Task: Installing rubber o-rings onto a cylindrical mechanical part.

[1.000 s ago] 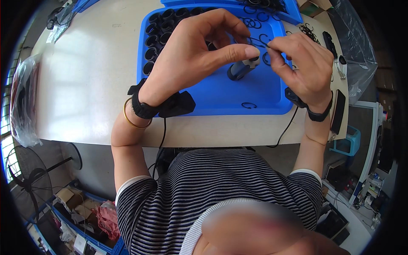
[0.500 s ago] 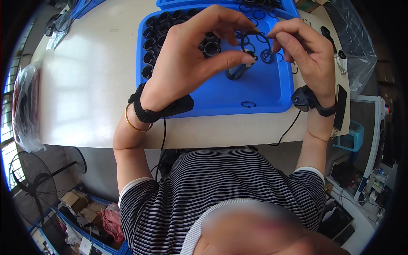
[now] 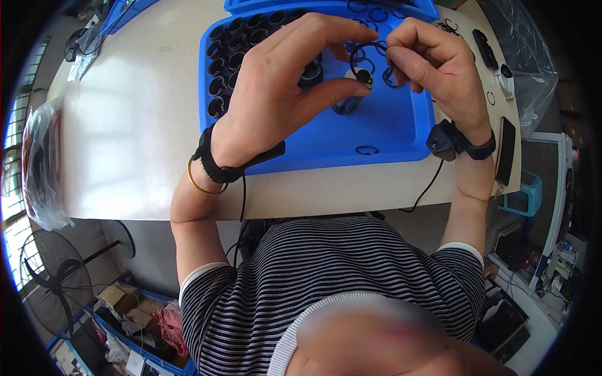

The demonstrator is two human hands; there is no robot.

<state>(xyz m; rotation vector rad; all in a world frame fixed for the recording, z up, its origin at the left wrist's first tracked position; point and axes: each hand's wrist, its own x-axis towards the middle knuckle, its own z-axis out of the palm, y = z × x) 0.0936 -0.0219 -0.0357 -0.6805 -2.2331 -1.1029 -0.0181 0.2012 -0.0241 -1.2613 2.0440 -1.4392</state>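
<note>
Blue plastic made up the shallow tray (image 3: 401,135) on the pale tabletop (image 3: 125,125), and both hands worked just above it. The left hand (image 3: 282,88) was curled, its thumb and fingers pinched around a small dark cylindrical part with a pale end (image 3: 352,94). The right hand (image 3: 433,69) was closed at the fingertips on a thin black rubber ring (image 3: 370,59), which it held against the top of that part. Rows of black cylindrical pieces (image 3: 229,62) filled the tray's left side, partly hidden by the left hand. One loose black ring (image 3: 367,150) lay alone near the tray's front edge.
</note>
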